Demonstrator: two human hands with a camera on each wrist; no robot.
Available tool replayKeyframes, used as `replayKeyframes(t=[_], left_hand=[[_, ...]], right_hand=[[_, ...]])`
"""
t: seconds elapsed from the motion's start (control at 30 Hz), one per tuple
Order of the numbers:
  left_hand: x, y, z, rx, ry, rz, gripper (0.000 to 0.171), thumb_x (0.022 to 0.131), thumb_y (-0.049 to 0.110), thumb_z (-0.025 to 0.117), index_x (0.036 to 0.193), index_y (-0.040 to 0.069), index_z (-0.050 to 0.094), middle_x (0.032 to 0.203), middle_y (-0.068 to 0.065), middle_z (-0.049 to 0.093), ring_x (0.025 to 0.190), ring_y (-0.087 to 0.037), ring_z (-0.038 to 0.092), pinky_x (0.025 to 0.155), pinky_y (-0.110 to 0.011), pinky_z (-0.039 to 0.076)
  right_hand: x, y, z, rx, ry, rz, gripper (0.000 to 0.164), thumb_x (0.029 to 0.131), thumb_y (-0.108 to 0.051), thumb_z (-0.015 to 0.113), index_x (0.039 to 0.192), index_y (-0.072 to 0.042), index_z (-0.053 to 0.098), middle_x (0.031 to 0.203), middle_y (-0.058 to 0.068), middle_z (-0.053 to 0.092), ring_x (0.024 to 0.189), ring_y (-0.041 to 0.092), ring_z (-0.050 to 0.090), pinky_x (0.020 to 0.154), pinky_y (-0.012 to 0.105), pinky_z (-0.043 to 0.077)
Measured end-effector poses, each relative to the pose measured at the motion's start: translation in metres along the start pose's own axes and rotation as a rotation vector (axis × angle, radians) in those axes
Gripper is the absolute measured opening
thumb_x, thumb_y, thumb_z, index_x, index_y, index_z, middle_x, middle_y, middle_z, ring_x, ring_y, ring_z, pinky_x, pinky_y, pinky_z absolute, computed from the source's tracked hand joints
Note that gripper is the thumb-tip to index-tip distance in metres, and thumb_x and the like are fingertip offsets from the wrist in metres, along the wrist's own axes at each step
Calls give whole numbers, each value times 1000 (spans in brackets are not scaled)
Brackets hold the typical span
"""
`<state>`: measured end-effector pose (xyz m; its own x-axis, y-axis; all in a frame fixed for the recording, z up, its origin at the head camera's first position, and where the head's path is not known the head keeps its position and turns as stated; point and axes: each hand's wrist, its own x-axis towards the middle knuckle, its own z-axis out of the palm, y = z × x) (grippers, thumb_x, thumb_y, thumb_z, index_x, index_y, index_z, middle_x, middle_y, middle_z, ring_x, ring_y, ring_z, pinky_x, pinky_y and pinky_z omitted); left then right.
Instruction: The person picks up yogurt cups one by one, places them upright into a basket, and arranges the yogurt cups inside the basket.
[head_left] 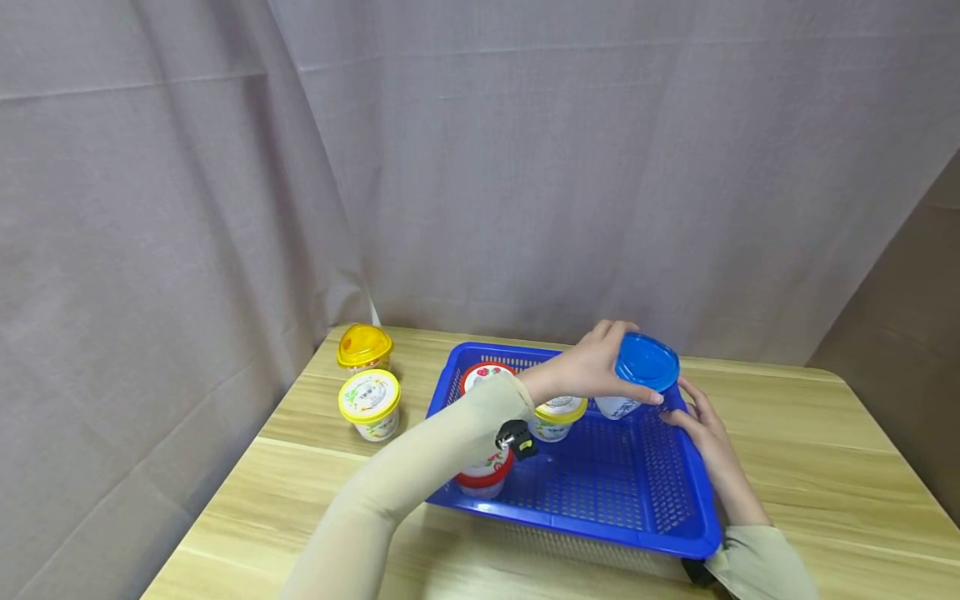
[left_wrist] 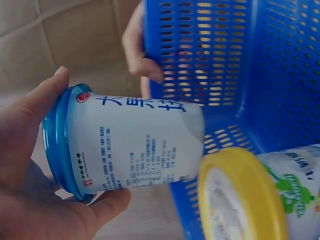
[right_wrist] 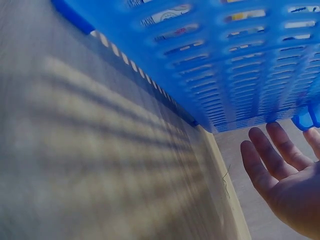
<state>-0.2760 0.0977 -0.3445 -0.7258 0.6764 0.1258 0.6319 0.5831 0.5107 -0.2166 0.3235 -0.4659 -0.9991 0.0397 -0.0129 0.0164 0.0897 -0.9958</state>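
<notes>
1. L hand (head_left: 592, 364): gripping blue-lidded cup (head_left: 647, 362) round its lid end, thumb on near side, other fingers on far side.
2. L arm (head_left: 427, 471): reaches diag. from bottom ctr. up & right, across blue basket (head_left: 592, 475); sleeve pale, black wrist cam (head_left: 517, 439) strapped on.
3. Blue-lidded cup: tilted, at basket's far R corner, lid up by the rim, base down & L; can't tell if base touches basket floor.
4. R hand (head_left: 708, 442): gripping basket's R rim, thumb over the top, fingers outside, fairly straight vs. mesh wall in R wrist view.
5. R forearm (head_left: 742, 508): comes up from bottom R, outside basket.
6. Yellow-lidded cup (head_left: 555, 425): in basket, just L of blue-lidded one.
7. Basket's L end: red-lidded cup (head_left: 483, 481), partly hidden under L arm.
8. All on table (head_left: 810, 450).
</notes>
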Motion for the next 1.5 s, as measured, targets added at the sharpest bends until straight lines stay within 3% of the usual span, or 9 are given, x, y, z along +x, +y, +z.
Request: replayKeyframes(t=[0.47, 0.87, 1.5], left_hand=[[6, -9, 23, -56, -37, -47, 102, 77, 55, 82, 155, 14, 31, 150, -9, 32, 125, -17, 50, 103, -27, 43], [6, -16, 37, -16, -98, -51, 101, 78, 56, 81, 155, 14, 32, 146, -7, 36, 121, -14, 50, 99, -23, 44], [4, -23, 38, 40, -95, -6, 100, 79, 58, 79, 154, 9, 33, 147, -9, 40, 126, -15, 50, 103, -23, 42]], right_hand=[[-1, -1, 2, 58, -6, -2, 72, 100, -12, 54, 162, -20, 17, 104, -25, 63, 88, 8, 68, 74, 29, 58], [0, 3, 2, 51, -8, -12, 72, 101, -9, 52, 162, -15, 14, 103, -28, 62, 87, 5, 67, 73, 27, 57], [0, 3, 1, 54, 6, -24, 71, 99, -9, 54, 161, -20, 21, 102, -26, 65, 86, 7, 68, 71, 28, 58]])
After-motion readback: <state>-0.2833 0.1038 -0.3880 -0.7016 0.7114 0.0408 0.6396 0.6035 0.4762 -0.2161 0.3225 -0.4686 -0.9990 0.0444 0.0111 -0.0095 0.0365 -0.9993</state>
